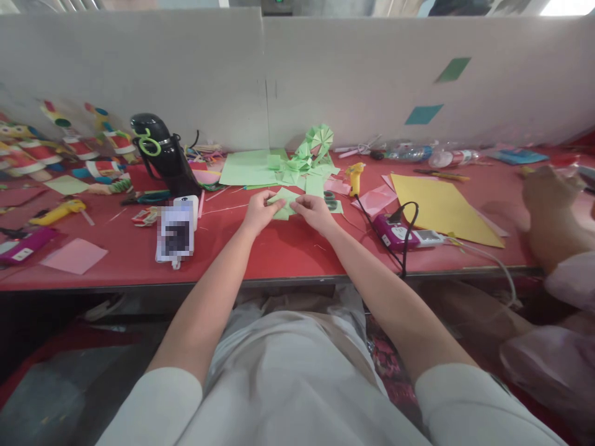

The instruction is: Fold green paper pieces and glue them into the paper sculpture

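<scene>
Both my hands meet over a small folded piece of light green paper [284, 202] on the red table [288, 251]. My left hand [260, 212] pinches the paper's left side with closed fingers. My right hand [313, 210] grips its right edge, fingers pressed together. Just behind them lie larger green sheets [246, 167] and a pile of folded green paper shapes with a fan on top [313, 152].
A phone on a stand [175, 234] and a black flask [162, 152] stand to the left. A yellow sheet [441, 207], a purple device with a cable [395, 232] and a yellow glue gun [356, 176] lie right. Another person's hand [551, 210] rests at far right. Coloured paper crafts [41, 155] line the left.
</scene>
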Tool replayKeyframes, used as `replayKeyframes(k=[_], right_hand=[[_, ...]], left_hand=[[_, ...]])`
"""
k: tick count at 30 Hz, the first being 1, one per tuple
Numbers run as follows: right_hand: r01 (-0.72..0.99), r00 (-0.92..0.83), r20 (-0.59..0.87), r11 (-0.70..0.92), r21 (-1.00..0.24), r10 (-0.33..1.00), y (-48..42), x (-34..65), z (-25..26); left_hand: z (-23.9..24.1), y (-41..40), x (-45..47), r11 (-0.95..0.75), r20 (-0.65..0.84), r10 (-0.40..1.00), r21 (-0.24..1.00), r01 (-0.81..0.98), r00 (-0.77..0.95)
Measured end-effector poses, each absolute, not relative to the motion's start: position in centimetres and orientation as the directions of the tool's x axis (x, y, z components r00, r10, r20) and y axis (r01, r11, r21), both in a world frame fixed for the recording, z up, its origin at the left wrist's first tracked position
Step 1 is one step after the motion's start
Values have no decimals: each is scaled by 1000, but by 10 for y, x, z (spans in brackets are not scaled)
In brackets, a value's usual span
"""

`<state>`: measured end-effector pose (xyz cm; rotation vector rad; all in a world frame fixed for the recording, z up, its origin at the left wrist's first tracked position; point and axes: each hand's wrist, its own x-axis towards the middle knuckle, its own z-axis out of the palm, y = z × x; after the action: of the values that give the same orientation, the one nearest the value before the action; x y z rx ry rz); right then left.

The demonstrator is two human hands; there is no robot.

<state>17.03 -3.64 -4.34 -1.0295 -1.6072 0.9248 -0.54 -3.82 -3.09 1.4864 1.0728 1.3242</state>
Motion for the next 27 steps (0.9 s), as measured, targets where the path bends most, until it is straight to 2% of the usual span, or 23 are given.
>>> replayKeyframes(k=[5,10,15,21,27], right_hand=[[223,-116,376,393,-892,919,-36,170,-42],[142,-146,302,322,-936,942,-37,170,-42],[110,-178,311,333,-937,934,-35,172,-45],[164,-135,319,339,-927,938,-35,174,-44],[230,-110,350,366,-902,930,-32,174,-47]], left_hand=[[-35,-37,-5,-230,216,950,972,38,227],[-39,-31,-6,-235,229,963,971,31,146],[-35,-34,-4,-188,178,975,980,64,132],[-37,-31,-6,-434,419,901,866,250,114],[-42,-28,-9,-530,513,846,777,341,147]])
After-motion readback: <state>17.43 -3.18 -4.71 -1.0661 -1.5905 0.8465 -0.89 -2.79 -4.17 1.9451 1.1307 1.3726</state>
